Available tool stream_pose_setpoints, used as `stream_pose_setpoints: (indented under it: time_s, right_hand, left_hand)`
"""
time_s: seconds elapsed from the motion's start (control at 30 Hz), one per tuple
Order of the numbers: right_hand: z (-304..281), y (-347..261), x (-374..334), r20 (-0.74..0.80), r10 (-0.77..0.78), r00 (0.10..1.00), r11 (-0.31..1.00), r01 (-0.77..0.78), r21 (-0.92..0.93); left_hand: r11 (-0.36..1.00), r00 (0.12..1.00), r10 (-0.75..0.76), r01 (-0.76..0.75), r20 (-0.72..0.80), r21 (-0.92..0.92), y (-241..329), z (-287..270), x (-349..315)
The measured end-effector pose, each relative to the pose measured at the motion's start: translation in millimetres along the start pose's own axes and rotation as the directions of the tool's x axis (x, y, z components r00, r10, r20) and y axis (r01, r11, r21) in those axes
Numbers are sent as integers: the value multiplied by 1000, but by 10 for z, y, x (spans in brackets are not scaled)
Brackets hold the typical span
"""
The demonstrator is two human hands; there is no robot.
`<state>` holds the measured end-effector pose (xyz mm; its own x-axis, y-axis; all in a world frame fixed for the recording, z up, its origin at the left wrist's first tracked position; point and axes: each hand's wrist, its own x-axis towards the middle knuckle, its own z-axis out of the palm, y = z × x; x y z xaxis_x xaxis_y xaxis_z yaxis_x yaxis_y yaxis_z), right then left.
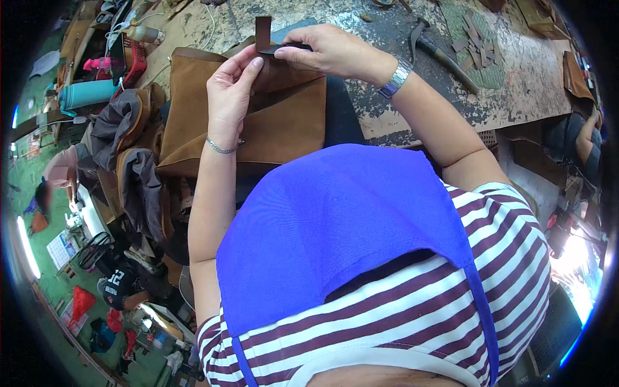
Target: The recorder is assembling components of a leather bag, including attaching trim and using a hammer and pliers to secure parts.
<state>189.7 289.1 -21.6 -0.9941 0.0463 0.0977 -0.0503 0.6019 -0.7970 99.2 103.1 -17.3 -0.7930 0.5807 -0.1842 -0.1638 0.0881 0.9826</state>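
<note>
My left hand [233, 91] pinches a short brown leather strip [263, 32] between thumb and fingertips, its free end standing up away from me. Close beside it, my right hand [332, 53] is closed around a dark, slim thing [298, 46] whose tip meets the strip's lower end. Most of that dark thing is hidden by my fingers, so its kind cannot be made out. Below both hands lies a brown suede bag or bag panel [271, 132], with its folded upper part under my wrists and a dark sheet along its right side.
A hammer [445, 61] lies on the worn worktable [387, 113] to the right, near a green mat [493, 76] with several leather strips [476, 44]. Left are a teal bottle [90, 95], a red basket [133, 64] and piled grey-lined brown bags [138, 174]. Other people sit farther left.
</note>
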Motion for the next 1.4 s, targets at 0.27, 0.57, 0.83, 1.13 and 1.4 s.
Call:
stream_pose_setpoints:
  time_s: [0.27,0.57,0.83,1.13,1.4]
  right_hand:
    - [39,-14,-64,-10,81,997,994,-80,72]
    - [23,34,-53,60,124,990,974,-133,185]
    - [-76,-13,-94,152,202,967,889,-247,386]
    - [-31,103,-109,236,329,914,792,-404,457]
    - [2,137,-72,119,120,986,938,-152,312]
  left_hand:
    - [996,996,79,-80,31,34,10,-5,19]
    - [986,990,141,-143,29,87,74,54,-9]
    - [986,988,144,-148,58,70,93,91,-17]
    - [983,986,151,-157,68,91,73,107,-41]
    - [982,987,145,-153,72,114,82,83,-31]
